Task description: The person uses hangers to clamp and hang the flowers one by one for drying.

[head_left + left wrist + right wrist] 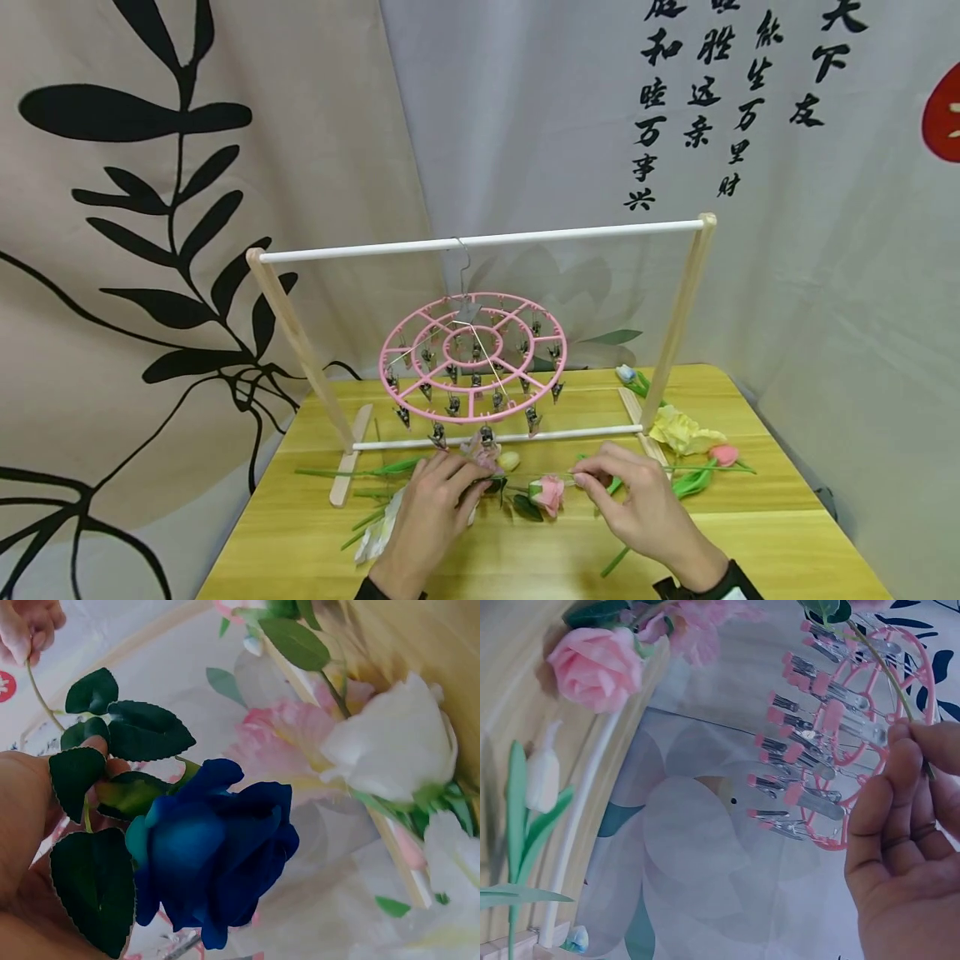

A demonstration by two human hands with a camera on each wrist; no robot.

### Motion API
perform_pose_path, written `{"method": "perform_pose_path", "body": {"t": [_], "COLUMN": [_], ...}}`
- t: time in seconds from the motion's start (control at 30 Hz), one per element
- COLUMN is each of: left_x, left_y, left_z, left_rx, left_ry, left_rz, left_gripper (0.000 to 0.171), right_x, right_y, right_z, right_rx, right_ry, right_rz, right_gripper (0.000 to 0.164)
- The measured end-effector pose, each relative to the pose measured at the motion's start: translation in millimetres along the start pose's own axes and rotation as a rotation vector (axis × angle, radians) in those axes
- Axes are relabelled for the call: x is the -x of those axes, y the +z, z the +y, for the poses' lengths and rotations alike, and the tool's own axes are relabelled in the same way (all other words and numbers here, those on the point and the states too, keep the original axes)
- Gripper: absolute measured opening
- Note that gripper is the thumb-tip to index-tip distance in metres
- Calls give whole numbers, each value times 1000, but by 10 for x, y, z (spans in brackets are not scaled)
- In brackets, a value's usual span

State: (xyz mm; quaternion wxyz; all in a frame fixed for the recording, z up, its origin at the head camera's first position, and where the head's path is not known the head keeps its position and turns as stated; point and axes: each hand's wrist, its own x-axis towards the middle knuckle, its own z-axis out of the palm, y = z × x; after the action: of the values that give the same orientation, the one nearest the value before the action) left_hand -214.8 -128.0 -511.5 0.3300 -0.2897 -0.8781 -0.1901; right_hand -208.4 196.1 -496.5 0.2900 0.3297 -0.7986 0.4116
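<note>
In the left wrist view a blue artificial rose (217,847) with dark green leaves (150,730) is gripped by my left hand (431,517), just below the bloom. The thumb and fingers of my right hand (637,500) pinch the far end of its thin stem (885,671). So the rose lies stretched between both hands, low in front of the rack; in the head view my left hand hides most of the bloom. A pink rose (549,495) lies on the table between the hands. Above hangs a pink round clip hanger (471,418) with several metal clips.
The hanger hooks onto the white top bar (570,236) of a wooden stand with slanted posts (678,325). On the table's right lie a yellow flower (682,431) and a pink tulip (724,454). White petals (375,540) show beside my left hand. A printed cloth hangs behind.
</note>
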Motion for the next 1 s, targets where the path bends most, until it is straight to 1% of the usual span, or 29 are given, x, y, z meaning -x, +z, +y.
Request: {"method": "perform_pose_path", "body": {"t": [0.13, 0.23, 0.33, 0.53, 0.67, 0.8, 0.9, 1.0], "left_x": [-16, -32, -36, -24, -33, -55, -70, -69], "left_y": [17, 30, 42, 64, 58, 48, 47, 57], "left_z": [50, 94, 151, 258, 299, 327, 337, 347], "left_rx": [28, 69, 129, 302, 414, 497, 530, 559], "left_ry": [-4, -26, -90, -286, -388, -448, -474, -502], "left_rz": [43, 73, 88, 80, 55, 39, 42, 47], "left_gripper": [26, 28, 28, 26, 23, 20, 20, 20], "right_x": [-57, -109, -159, -272, -401, -512, -572, -627], "right_y": [-16, -37, -52, -5, 100, 195, 248, 295], "right_z": [-32, -52, -48, 30, 81, 96, 96, 95], "right_rx": [-13, -20, -46, -168, -211, -214, -219, -231], "right_ry": [1, 27, 88, 230, 273, 289, 289, 301], "right_rz": [19, 24, 1, -46, -74, -109, -131, -154], "right_gripper": [41, 40, 37, 29, 29, 35, 39, 39]}}
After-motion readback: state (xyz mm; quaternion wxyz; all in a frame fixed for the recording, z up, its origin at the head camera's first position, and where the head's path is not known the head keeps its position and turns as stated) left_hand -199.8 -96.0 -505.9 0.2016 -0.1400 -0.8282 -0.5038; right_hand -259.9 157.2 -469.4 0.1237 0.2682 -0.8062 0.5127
